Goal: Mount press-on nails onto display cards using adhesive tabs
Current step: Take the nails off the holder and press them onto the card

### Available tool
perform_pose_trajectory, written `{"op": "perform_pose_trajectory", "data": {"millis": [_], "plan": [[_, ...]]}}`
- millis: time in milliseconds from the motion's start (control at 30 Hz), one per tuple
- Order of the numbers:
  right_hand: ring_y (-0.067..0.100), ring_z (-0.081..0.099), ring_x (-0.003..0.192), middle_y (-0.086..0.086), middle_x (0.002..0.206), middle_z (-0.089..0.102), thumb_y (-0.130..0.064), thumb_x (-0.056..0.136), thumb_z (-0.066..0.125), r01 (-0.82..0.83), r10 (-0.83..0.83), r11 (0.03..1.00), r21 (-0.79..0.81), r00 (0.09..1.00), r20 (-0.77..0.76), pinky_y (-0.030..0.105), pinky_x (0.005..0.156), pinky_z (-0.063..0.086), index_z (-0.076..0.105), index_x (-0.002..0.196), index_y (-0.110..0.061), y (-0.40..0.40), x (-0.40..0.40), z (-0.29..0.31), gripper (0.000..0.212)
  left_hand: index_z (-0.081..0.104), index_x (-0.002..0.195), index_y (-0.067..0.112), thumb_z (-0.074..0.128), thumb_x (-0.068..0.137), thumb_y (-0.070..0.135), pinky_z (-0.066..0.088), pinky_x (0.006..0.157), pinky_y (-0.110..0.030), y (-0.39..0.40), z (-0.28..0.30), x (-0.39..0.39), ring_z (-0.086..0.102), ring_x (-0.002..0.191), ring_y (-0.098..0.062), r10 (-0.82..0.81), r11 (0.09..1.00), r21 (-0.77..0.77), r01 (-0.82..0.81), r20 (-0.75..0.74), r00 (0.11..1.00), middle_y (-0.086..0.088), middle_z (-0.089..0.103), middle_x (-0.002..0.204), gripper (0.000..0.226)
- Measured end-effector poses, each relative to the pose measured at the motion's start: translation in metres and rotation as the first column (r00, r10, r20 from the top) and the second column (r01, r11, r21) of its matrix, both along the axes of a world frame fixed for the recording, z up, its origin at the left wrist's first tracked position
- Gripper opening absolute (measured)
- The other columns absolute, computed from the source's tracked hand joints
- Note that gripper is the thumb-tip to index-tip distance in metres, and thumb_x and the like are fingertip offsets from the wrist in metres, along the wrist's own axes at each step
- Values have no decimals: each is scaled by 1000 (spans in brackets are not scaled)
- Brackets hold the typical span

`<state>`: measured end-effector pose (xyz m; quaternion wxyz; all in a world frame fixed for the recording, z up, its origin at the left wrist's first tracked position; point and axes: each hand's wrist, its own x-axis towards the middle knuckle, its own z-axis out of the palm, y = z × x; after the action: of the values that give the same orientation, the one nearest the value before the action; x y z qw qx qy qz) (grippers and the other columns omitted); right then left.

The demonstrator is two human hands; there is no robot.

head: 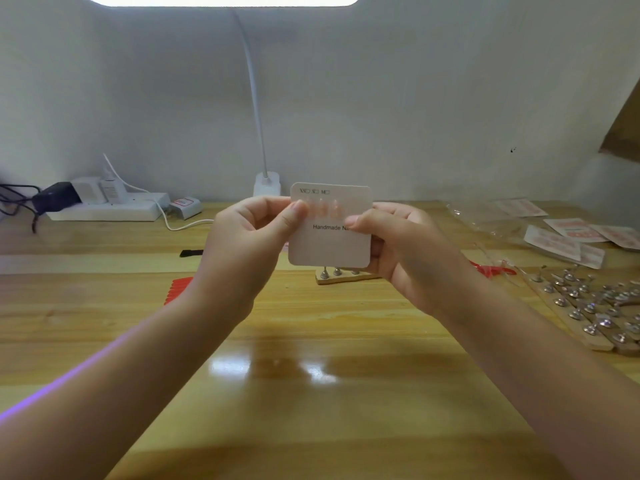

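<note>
Both hands hold one card (330,237) upright above the table (311,341): the left hand (249,233) pinches its left edge, the right hand (391,244) grips its right edge, thumb on the face. A row of pale nails (325,209) already sits on the card's upper half, so this card looks well along; whether any nail is missing is too blurred to tell. Finished cards (568,237) lie far right, and stands (595,313) there suggest more remain.
</note>
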<state>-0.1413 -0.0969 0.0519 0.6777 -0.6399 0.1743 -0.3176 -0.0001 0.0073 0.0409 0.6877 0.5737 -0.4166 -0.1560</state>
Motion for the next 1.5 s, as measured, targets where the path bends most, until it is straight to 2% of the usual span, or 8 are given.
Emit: {"op": "perform_pose_trajectory", "data": {"millis": [267, 367, 533, 800, 900, 1267, 1400, 1500], "plan": [[48, 65, 97, 32, 106, 67, -13, 91, 63, 62, -61, 996, -63, 998, 15, 70, 75, 51, 67, 106, 7, 4, 0, -3, 25, 74, 82, 22, 67, 87, 22, 48, 62, -10, 1, -2, -5, 67, 72, -1, -41, 999, -14, 41, -12, 999, 7, 74, 79, 8], [45, 67, 94, 30, 103, 68, -13, 90, 65, 98, -96, 991, -90, 995, 21, 64, 70, 55, 68, 103, 5, 3, 1, -6, 22, 75, 79, 24, 68, 86, 24, 49, 65, -12, 0, -4, -5, 67, 76, -3, -53, 999, -8, 53, -11, 999, 5, 75, 81, 10], [31, 69, 82, 24, 97, 71, -12, 90, 64, 156, -153, 977, -147, 988, 30, 34, 57, 56, 71, 97, -2, 2, 2, -13, 14, 75, 83, 22, 69, 84, 27, 49, 66, -11, -1, -9, -8, 68, 77, -2, -61, 998, 25, 61, -5, 998, 5, 75, 82, 9], [42, 66, 89, 27, 98, 68, -26, 83, 63, 61, -60, 996, -71, 998, 7, 62, 73, 56, 70, 93, -2, 0, 0, -9, 27, 73, 84, 20, 67, 88, 22, 42, 57, -5, -2, -9, -9, 60, 63, 7, 0, 1000, 18, 0, -9, 1000, 14, 71, 71, 7], [47, 64, 98, 32, 105, 65, -23, 90, 66, 72, -72, 994, -88, 997, 1, 67, 74, 53, 68, 103, 4, 1, 0, -10, 30, 73, 84, 21, 67, 88, 22, 43, 58, -5, -2, -9, -9, 61, 64, 6, -13, 1000, 13, 14, -6, 1000, 13, 72, 72, 7], [27, 69, 78, 19, 92, 72, -15, 90, 66, 167, -160, 972, -165, 985, 59, 35, 58, 56, 73, 93, -4, 0, 1, -18, 13, 74, 83, 22, 68, 86, 26, 49, 66, -11, -1, -10, -11, 67, 75, -1, -36, 999, 41, 36, 3, 999, 7, 74, 79, 9], [26, 67, 73, 18, 83, 68, -29, 88, 64, 90, -84, 991, -99, 994, 63, 44, 57, 57, 67, 92, 5, 0, 2, -16, 34, 74, 83, 23, 67, 88, 25, 47, 65, -9, 0, -10, -10, 67, 75, 1, -18, 999, 37, 18, 8, 1000, 9, 74, 78, 9], [34, 67, 77, 28, 88, 66, -35, 83, 63, 81, -75, 992, -95, 995, 65, 53, 64, 58, 66, 92, 6, 1, 2, -16, 43, 74, 83, 23, 67, 88, 25, 48, 65, -9, 0, -9, -10, 67, 76, 0, -16, 999, 33, 15, 7, 1000, 8, 75, 80, 9]]}}
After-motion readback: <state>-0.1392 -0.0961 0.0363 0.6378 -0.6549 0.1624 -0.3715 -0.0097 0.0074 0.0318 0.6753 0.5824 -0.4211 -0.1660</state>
